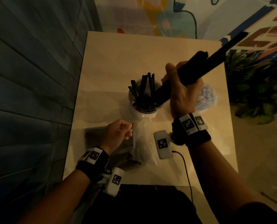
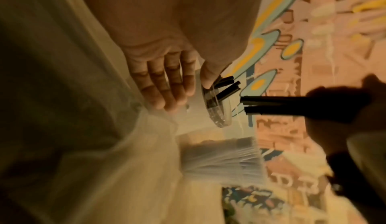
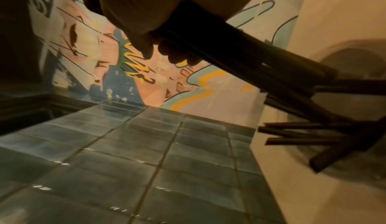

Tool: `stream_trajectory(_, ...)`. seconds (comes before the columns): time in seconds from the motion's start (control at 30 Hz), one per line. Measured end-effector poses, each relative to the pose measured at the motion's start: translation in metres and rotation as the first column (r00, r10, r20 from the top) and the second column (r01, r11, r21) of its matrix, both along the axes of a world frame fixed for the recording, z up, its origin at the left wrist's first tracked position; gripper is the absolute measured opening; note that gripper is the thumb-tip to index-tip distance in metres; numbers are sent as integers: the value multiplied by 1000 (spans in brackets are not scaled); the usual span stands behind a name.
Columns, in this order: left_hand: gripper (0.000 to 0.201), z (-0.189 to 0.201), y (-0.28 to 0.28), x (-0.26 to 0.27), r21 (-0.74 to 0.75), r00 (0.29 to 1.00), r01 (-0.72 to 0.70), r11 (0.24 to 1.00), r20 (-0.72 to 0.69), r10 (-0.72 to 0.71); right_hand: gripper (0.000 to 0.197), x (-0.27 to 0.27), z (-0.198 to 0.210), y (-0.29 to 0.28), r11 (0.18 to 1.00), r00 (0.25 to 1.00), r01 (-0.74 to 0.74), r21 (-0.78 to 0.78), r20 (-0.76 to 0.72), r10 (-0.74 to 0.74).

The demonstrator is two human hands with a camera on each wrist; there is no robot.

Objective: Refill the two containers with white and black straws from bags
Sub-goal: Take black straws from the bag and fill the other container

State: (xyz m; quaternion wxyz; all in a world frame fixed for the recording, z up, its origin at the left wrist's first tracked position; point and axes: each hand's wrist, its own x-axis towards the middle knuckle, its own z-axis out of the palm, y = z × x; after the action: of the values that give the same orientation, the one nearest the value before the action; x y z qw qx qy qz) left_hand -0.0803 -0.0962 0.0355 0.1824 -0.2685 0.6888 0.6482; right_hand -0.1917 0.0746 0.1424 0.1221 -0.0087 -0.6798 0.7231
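Observation:
A clear container (image 1: pixel 142 109) stands mid-table with several black straws (image 1: pixel 144 89) leaning in it. My right hand (image 1: pixel 181 96) grips a thick bundle of black straws (image 1: pixel 199 67) at a slant, its lower end at the container's rim. In the right wrist view the bundle (image 3: pixel 250 59) runs from my curled fingers (image 3: pixel 173 54) toward the straws in the container (image 3: pixel 303 133). My left hand (image 1: pixel 120 133) is curled at the top of a clear plastic bag (image 1: pixel 142 143) and seems to pinch it; its fingers (image 2: pixel 165 85) lie beside the container (image 2: pixel 217 110). White straws (image 1: pixel 205 96) stand behind my right hand.
The pale table (image 1: pixel 118 54) has a tiled wall (image 1: pixel 29 78) close on its left and a painted wall behind. A leafy plant (image 1: pixel 255 88) stands off the right edge. A thin cable (image 1: pixel 186 167) trails over the table's near side.

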Motion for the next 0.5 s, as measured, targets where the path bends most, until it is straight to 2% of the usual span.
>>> stream_trajectory(0.03, 12, -8, -4, -1, -130, 998, 36, 991, -44, -42, 18, -6, -9, -1, 1000, 1000, -7, 14, 13, 7)
stream_trajectory(0.1, 13, -23, -14, 1, -374, 983, 137, 917, -63, -173, 20, -15, -33, -5, 999, 997, -29, 45, 71, 25)
stream_trajectory(0.2, 22, -44, -31, 19, -545, 910, 288, 787, -100, -403, 17, -22, -69, -9, 992, 981, -85, 95, 180, 67)
stream_trajectory(0.33, 40, -56, -43, 42, -630, 870, 381, 676, -4, -493, 23, -19, -91, -6, 957, 966, -160, 241, 235, 103)
stream_trajectory(0.4, 45, -61, -47, 51, -637, 865, 389, 665, 3, -502, 22, -19, -96, -1, 943, 969, -166, 288, 226, 102)
stream_trajectory(0.5, 46, -66, -49, 56, -612, 876, 393, 687, 21, -482, 6, -20, -103, 4, 921, 954, -209, 328, 274, 119)
